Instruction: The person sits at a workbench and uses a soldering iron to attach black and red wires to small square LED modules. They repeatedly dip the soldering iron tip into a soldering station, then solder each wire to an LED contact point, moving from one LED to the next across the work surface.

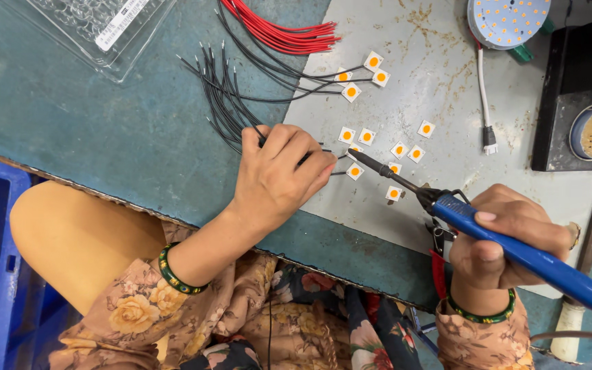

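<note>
The left hand [279, 175] pinches what looks like a black wire [220, 103]; at its three o'clock, the right hand [508, 236] grips a blue soldering iron [515, 250], tip by an LED chip [355, 170].

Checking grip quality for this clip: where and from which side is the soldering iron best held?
Grip the soldering iron on its blue handle, coming from the right, cable end. The bare metal tip points left toward the small white LED chips, so fingers belong well behind it, as the right hand holds it.
</note>
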